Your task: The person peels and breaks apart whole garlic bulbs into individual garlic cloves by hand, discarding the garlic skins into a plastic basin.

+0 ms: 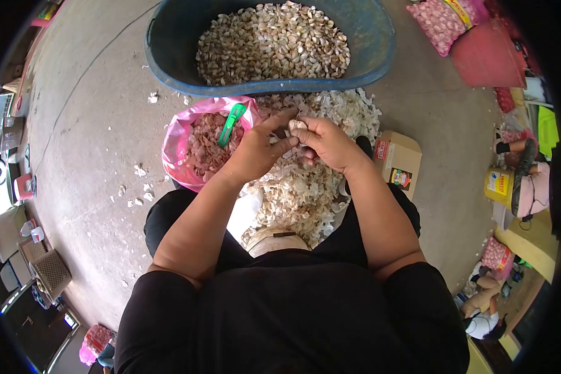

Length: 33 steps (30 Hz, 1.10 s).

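A small piece of garlic (pixel 297 125), pale and brownish, sits between my two hands in the middle of the view. My right hand (pixel 330 144) is closed on it with thumb and fingers. From the other side, my left hand (pixel 255 149) curls its thumb and fingers against the same garlic; some fingertips are hidden. Below the hands spreads a heap of garlic skins (pixel 302 193). Beside my left hand stands a pink plastic bag (pixel 176 146) of reddish-brown skins, with a green plastic tool (pixel 232 124) lying on top.
A big blue tub (pixel 371 47) of loose garlic cloves (pixel 274 40) stands ahead. Right of my hands is a cardboard box (pixel 405 149). Pink garlic sacks (pixel 439 22), a red container (pixel 489 56) and a yellow tub (pixel 498 185) stand farther right, near other people.
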### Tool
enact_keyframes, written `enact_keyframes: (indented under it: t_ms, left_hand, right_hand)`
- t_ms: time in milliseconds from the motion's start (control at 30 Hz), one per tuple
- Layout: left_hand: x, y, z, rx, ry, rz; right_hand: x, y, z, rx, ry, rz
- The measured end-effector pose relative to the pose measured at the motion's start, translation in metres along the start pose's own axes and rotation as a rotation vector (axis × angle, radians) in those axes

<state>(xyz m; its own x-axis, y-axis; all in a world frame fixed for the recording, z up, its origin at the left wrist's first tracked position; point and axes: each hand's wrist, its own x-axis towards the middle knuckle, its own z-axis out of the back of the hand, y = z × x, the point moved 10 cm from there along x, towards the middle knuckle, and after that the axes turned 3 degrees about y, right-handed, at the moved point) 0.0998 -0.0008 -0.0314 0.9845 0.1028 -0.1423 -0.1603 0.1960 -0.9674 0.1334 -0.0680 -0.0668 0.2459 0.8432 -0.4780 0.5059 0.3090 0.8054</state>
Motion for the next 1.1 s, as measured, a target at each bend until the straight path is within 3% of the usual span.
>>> enact_keyframes:
  t_ms: [100, 167, 300, 433, 533, 567, 633, 667, 767, 800, 900, 933, 1100]
  left_hand:
    - [0.0, 0.015, -0.009, -0.262, 0.1, 0.133]
    - [0.0, 0.013, -0.002, -0.232, 0.03, 0.201]
    - [0.002, 0.026, 0.0, -0.432, -0.049, 0.199]
    - [-0.002, 0.029, 0.001, -0.632, -0.199, 0.204]
    - [-0.007, 0.047, -0.012, -0.902, -0.208, 0.279]
    - [-0.009, 0.052, -0.015, -0.968, -0.209, 0.31]
    - [-0.01, 0.048, -0.001, -0.782, -0.305, 0.33]
    - [-0.009, 0.043, 0.006, -0.733, -0.31, 0.295]
    - [-0.008, 0.027, 0.018, -0.547, -0.336, 0.211]
    - [-0.007, 0.026, 0.018, -0.539, -0.343, 0.163]
    - [-0.006, 0.032, 0.02, -0.437, -0.345, 0.138]
    - [-0.006, 0.034, 0.02, -0.39, -0.342, 0.149]
    - [-0.006, 0.011, 0.024, 0.005, -0.371, 0.043]
  right_hand:
    - [-0.005, 0.007, 0.01, -0.305, -0.083, -0.073]
    - [-0.005, 0.035, 0.014, -0.725, -0.215, 0.343]
    - [-0.013, 0.048, -0.004, -0.825, -0.161, 0.331]
    - [-0.018, 0.051, -0.005, -0.693, -0.246, 0.4]
    - [-0.019, 0.048, -0.002, -0.47, -0.253, 0.507]
    - [-0.017, 0.04, 0.007, -0.262, -0.271, 0.429]
    - [-0.012, 0.025, 0.016, 0.153, -0.302, 0.269]
    - [-0.011, 0.026, 0.025, 0.285, -0.334, 0.306]
    - [-0.008, 0.02, 0.042, 0.276, -0.391, 0.286]
    - [-0.004, 0.019, 0.037, 0.284, -0.317, 0.259]
    - [-0.003, 0.017, 0.025, -0.226, -0.293, 0.101]
    - [0.002, 0.016, 0.02, -0.43, -0.259, 0.154]
    - [0.001, 0.02, 0.005, -0.575, -0.177, 0.163]
